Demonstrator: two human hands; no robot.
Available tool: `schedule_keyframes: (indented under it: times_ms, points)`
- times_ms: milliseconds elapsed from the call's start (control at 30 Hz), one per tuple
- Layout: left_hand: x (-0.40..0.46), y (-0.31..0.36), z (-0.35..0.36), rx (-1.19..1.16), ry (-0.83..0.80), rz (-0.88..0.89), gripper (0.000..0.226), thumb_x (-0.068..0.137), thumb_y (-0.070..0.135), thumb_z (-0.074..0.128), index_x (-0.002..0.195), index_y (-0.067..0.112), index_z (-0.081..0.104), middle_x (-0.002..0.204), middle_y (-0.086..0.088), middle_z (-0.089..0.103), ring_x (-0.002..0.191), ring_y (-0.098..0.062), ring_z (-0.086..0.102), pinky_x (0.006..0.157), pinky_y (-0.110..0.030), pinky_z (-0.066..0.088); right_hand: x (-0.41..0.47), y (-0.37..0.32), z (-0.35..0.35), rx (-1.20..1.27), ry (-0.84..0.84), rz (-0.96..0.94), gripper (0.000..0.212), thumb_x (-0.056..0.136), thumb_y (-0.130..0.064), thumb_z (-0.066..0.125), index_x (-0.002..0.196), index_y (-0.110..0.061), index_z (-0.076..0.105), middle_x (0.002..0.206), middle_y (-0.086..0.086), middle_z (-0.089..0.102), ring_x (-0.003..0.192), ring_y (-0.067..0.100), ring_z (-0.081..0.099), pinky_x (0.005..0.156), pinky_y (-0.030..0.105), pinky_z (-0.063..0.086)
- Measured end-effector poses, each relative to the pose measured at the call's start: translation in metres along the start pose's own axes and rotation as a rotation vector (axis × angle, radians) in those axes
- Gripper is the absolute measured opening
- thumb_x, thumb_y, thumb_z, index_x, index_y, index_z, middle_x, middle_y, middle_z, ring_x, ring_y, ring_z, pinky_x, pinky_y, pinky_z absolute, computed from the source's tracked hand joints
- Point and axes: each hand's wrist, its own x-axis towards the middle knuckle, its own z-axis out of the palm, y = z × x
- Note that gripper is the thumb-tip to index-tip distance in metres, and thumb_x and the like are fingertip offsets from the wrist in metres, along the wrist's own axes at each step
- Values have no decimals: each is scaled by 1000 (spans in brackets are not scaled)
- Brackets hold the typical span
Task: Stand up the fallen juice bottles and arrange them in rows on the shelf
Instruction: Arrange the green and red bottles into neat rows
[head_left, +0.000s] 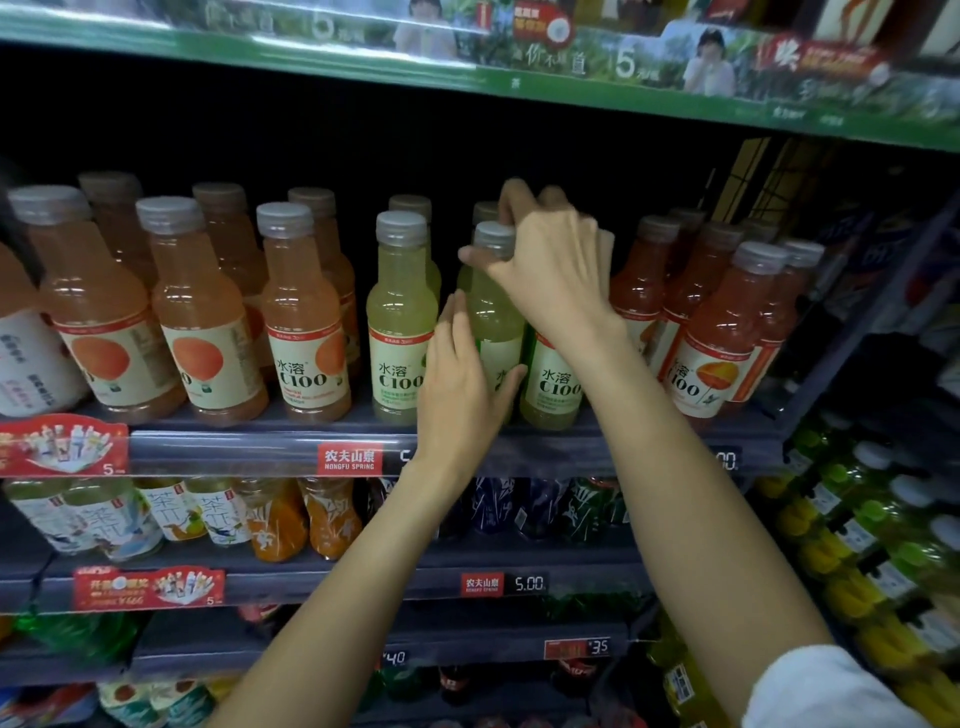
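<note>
Both bare forearms reach up and forward from the lower edge of the view. The left hand (462, 384) is raised with its fingers straight and together, palm turned right, thumb spread out to the side. The right hand (550, 260) sits higher, back toward the camera, wrist bent, fingers curled downward at the tips and thumb stretched left. A white sleeve (826, 691) covers the right upper arm

Dim, soft overall; black shelf recess, possibly motion-blurred, warped edges.
</note>
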Motion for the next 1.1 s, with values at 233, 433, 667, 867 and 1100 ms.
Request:
schedule_keyframes:
  times_ms: [233,433,667,867,1100]
  points:
    - [3,-8,2,-33,-30,47,79,80,1,71,145,-2,27,147,-21,37,133,-32,41,102,-28,38,0,10,-2,296,-186,5,30,90,-21,57,116,-13,44,103,8,60,87,24,63,66,33,48]
    - [-5,-23,-19,-115,223,137,46,89,4,62,132,-1,49,134,-16,52,127,-17,45,109,-21,34,-2,5,7,268,-88,24,38,90,-30,59,120,-14,44,108,14,53,94,31,58,68,29,36]
    - [6,-48,-39,-111,240,-49,62,87,16,65,139,1,36,138,-18,41,129,-18,37,107,-18,29,-5,7,7,263,-35,21,32,89,-33,59,113,-16,46,105,12,53,92,33,58,67,29,35]
    - [5,-54,-36,-74,68,-138,88,85,18,72,151,11,15,148,-15,31,129,-13,35,95,-17,29,-7,6,10,240,-5,24,35,91,-34,58,117,-14,46,108,13,53,92,30,58,66,29,34]
    - [4,-57,-38,-82,48,-121,90,84,19,73,151,12,15,146,-17,32,131,-25,38,98,-30,38,-23,3,12,328,61,67,40,89,-34,60,122,-14,47,117,10,52,87,27,62,71,31,48]
